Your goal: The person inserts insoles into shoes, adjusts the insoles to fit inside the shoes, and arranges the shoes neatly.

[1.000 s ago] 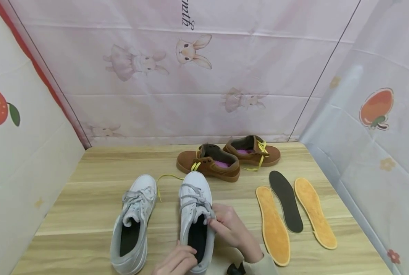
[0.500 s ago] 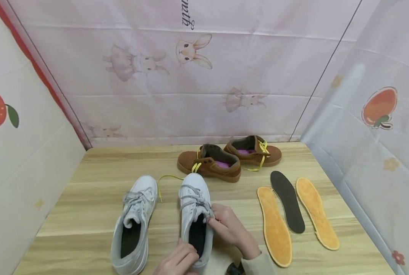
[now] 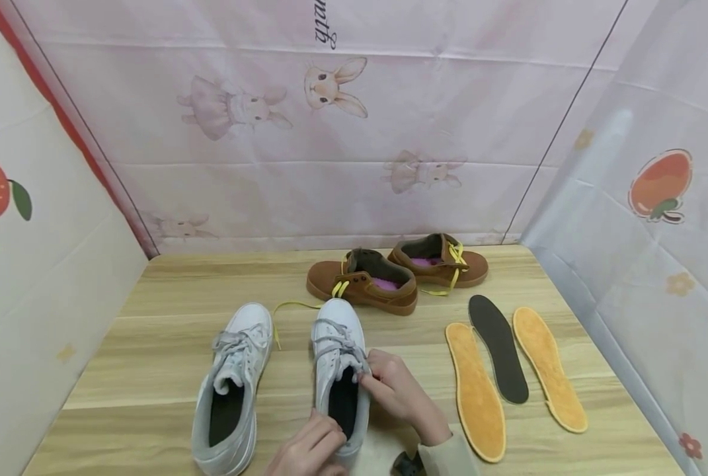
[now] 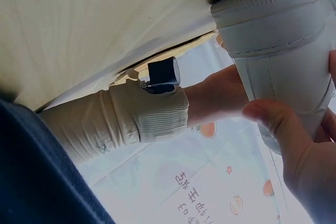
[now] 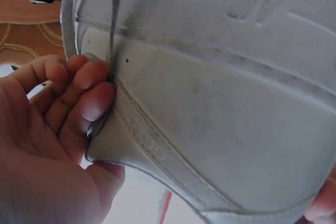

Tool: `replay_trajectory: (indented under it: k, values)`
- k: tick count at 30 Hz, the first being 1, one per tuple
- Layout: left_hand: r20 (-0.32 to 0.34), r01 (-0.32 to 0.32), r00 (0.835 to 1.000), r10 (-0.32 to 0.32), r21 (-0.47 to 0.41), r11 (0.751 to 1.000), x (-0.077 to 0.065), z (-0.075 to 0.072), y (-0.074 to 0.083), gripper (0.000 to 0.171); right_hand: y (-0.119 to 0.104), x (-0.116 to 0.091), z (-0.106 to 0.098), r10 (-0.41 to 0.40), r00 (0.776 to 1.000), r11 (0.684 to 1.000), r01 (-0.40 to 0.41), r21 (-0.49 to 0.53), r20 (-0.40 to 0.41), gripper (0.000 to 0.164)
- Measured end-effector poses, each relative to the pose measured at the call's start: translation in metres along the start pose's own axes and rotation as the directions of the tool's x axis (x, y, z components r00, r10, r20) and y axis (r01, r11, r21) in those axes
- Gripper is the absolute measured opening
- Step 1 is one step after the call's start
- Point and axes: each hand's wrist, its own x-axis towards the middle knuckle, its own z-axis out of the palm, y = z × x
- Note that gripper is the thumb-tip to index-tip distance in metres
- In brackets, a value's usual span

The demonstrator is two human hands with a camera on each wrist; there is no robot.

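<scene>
A white sneaker (image 3: 338, 314) with grey laces and a dark inside stands near the front middle, toe pointing away. At its heel, my left hand (image 3: 313, 444) holds the rear collar, fingertips over the rim; in the left wrist view the thumb (image 4: 283, 124) lies along the outside of the heel. My right hand (image 3: 398, 390) pinches the right edge of the opening beside the top of the laces. Close up in the right wrist view, bent fingers (image 5: 97, 100) grip that edge near a lace loop (image 5: 114, 19). A second white sneaker (image 3: 251, 317) stands to the left, untouched.
Two brown shoes (image 3: 368, 291) with yellow laces and purple inside sit at the back, one lace trailing left. On the right lie two orange insoles (image 3: 475, 393) and a dark insole (image 3: 499, 350). A small black object (image 3: 407, 465) shows by the right cuff.
My left hand has shifted slightly forward and right along the sneaker's heel collar. The right hand keeps its pinch at nearly the same spot.
</scene>
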Motion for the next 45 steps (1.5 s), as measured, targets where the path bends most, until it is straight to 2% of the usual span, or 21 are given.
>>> replay_trajectory:
  k: [6, 10, 12, 17, 21, 24, 26, 28, 30, 31, 33, 36, 40, 45]
  values:
    - [0.044, 0.049, 0.998, -0.05, 0.026, 0.998, 0.002, -0.003, 0.003, 0.026, -0.003, 0.002, 0.001, 0.012, 1.0, 0.999, -0.011, 0.045, -0.016, 0.035]
    - [0.04, 0.009, 0.999, -0.008, -0.013, 1.0, 0.005, -0.006, 0.0, 0.023, -0.005, 0.003, 0.001, 0.02, 1.0, 0.999, -0.019, 0.027, -0.018, 0.038]
    - [0.045, -0.032, 0.998, 0.033, -0.019, 0.999, 0.006, -0.008, -0.003, 0.022, -0.007, 0.004, 0.001, 0.04, 0.999, 0.999, -0.039, 0.022, -0.013, 0.038]
    - [0.074, -0.064, 0.995, 0.065, -0.027, 0.998, 0.007, -0.015, -0.011, 0.02, -0.01, 0.005, 0.001, 0.106, 0.994, 0.994, -0.106, 0.0, -0.005, 0.041]
    - [0.106, -0.011, 0.994, 0.014, -0.028, 1.0, 0.009, -0.02, -0.009, 0.019, -0.009, 0.004, 0.001, 0.11, 0.994, 0.994, -0.11, -0.024, -0.005, 0.041]
    - [0.066, 0.011, 0.998, -0.011, 0.001, 1.0, 0.015, -0.026, -0.004, 0.014, -0.008, 0.004, 0.001, 0.118, 0.993, 0.993, -0.118, -0.028, 0.011, 0.04]
    - [-0.016, -0.001, 1.0, 0.001, 0.028, 1.0, 0.022, -0.03, -0.003, 0.011, -0.007, 0.004, 0.001, 0.146, 0.989, 0.989, -0.145, -0.034, 0.03, 0.04]
    - [-0.108, 0.012, 0.994, -0.005, 0.064, 0.998, 0.031, -0.035, -0.003, 0.008, -0.007, 0.004, -0.001, 0.186, 0.981, 0.982, -0.184, -0.042, 0.048, 0.04]
    - [-0.162, 0.062, 0.986, -0.045, 0.102, 0.993, 0.038, -0.038, -0.005, 0.007, -0.007, 0.004, -0.002, 0.22, 0.974, 0.975, -0.217, -0.054, 0.056, 0.04]
    - [-0.163, 0.108, 0.983, -0.086, 0.131, 0.986, 0.041, -0.039, -0.007, 0.01, -0.008, 0.005, -0.003, 0.236, 0.97, 0.971, -0.232, -0.065, 0.054, 0.04]
    - [-0.136, 0.206, 0.974, -0.182, 0.185, 0.961, 0.045, -0.038, -0.011, 0.021, -0.01, 0.005, -0.004, 0.254, 0.966, 0.966, -0.251, -0.068, 0.04, 0.038]
    - [-0.082, 0.293, 0.956, -0.281, 0.241, 0.925, 0.046, -0.029, -0.018, 0.042, -0.013, 0.007, -0.005, 0.275, 0.961, 0.959, -0.273, -0.083, 0.021, 0.033]
    - [-0.067, 0.337, 0.941, -0.332, 0.274, 0.901, 0.046, -0.011, -0.027, 0.06, -0.02, 0.011, -0.005, 0.304, 0.953, 0.945, -0.3, -0.129, 0.014, 0.037]
    - [-0.029, 0.41, 0.908, -0.418, 0.262, 0.873, 0.049, 0.003, -0.035, 0.062, -0.022, 0.019, -0.003, 0.331, 0.943, 0.931, -0.32, -0.175, 0.035, 0.052]
